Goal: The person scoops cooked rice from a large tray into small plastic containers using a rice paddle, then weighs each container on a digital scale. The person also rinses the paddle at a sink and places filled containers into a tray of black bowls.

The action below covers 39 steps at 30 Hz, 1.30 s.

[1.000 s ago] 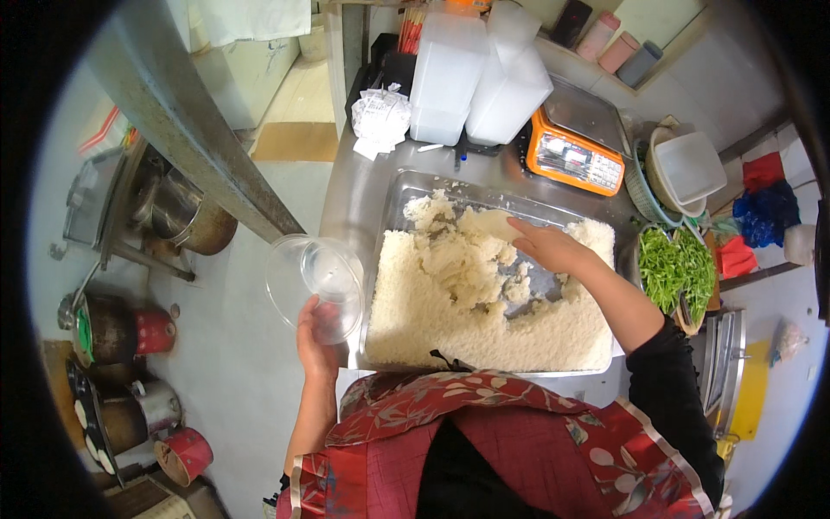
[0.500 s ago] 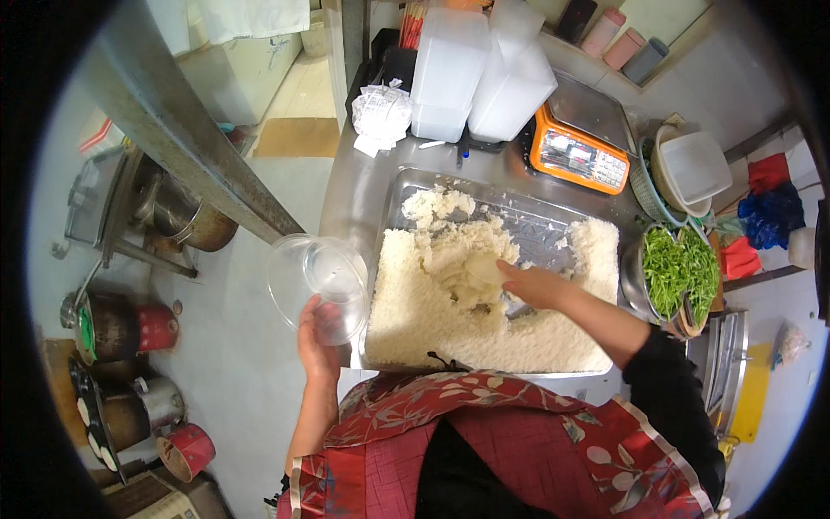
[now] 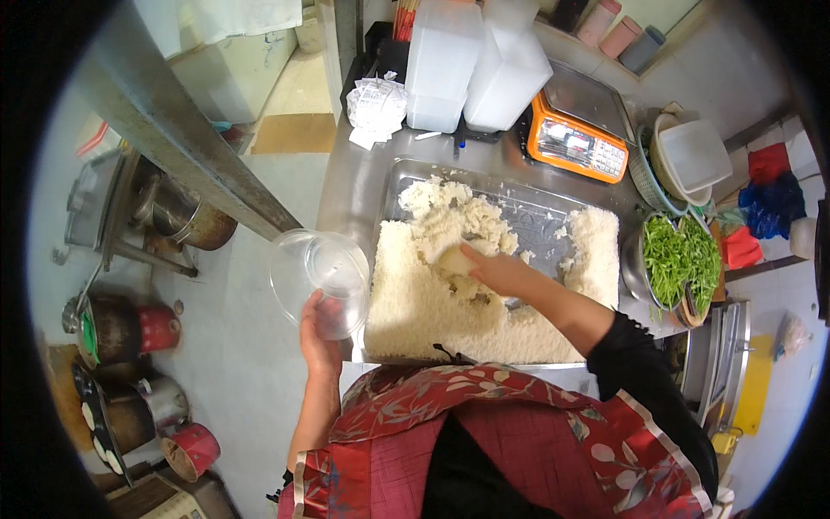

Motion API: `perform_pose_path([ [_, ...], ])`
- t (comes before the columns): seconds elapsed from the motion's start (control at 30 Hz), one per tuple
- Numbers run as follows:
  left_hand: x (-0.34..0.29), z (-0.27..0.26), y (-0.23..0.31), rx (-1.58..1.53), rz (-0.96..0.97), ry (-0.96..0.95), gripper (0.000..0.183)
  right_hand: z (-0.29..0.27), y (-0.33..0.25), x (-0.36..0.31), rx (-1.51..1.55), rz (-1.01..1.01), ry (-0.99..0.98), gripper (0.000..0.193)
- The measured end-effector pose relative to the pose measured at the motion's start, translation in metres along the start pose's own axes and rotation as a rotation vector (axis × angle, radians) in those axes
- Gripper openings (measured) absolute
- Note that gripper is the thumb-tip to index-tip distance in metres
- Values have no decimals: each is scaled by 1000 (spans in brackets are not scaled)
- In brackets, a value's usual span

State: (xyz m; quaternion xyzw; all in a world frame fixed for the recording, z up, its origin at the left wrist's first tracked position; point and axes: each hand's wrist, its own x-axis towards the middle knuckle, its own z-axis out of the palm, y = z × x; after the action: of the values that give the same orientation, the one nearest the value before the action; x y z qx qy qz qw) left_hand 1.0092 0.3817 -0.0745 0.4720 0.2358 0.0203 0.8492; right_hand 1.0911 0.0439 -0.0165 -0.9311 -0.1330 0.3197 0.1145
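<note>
My left hand (image 3: 318, 333) grips a clear round plastic bowl (image 3: 346, 298) by its side, at the left edge of a metal tray (image 3: 551, 368). A thick layer of white rice (image 3: 415, 324) fills much of the tray, broken into clumps around a dug-out hollow. My right hand (image 3: 493, 272) is closed on a pale, rounded scoop (image 3: 455, 259) that presses into the rice at this hollow. The fingers partly hide the scoop, so its full shape cannot be made out.
Behind the tray stand tall translucent plastic containers (image 3: 443, 65), crumpled paper (image 3: 377, 108) and an orange scale (image 3: 575, 138). A metal bowl of cut greens (image 3: 679, 264) sits to the right. A metal post (image 3: 203, 130) slants down at the left, with pots (image 3: 194, 221) beyond it.
My right hand and the scoop have moved left through the rice, toward the clumps. The left hand keeps its hold on the plastic bowl, almost unmoved.
</note>
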Motion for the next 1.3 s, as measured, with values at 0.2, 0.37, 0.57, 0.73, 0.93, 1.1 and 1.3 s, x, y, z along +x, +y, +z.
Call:
perform_pose_path([
  [0.2,2,-3,6,15,50,-35,45,-49,27,-5,-188,43,25,48],
  [0.37,-1,-8,-1,-6,26,-12,48,-50,-7,-4,-81,58,-28,47],
  [0.57,-2,-3,9,31,42,-15,47,-48,-3,33,-132,83,3,47],
  [0.73,1,-11,7,9,73,5,47,-110,-28,-7,-99,114,34,47],
  [0.93,-3,-2,7,15,39,-38,46,-46,-11,55,-63,107,26,52],
  [1.1,3,-8,7,53,94,-82,46,-100,-15,32,-130,46,-7,52],
  [1.3,-5,0,6,10,-13,-49,46,-42,-12,83,0,52,104,49],
])
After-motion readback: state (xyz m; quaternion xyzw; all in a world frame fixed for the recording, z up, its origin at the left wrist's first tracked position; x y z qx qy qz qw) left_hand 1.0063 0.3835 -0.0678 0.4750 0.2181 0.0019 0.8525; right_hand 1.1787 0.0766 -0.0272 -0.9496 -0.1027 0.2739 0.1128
